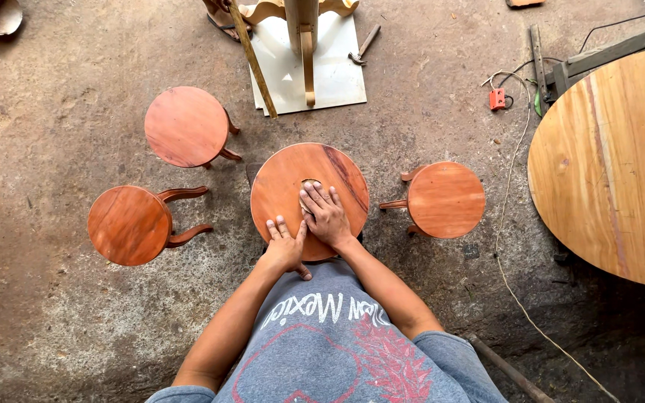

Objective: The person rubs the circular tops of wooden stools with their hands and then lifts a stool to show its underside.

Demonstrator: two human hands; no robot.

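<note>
The round stool seat (293,186) under both hands is reddish wood, smooth with a dull sheen and a dark grain streak. The sheet (306,200) beneath the right hand (328,216) looks like tan sandpaper. The large tabletop (614,164) is paler, unfinished-looking wood. The floor (61,313) is rough, matt concrete.
</note>
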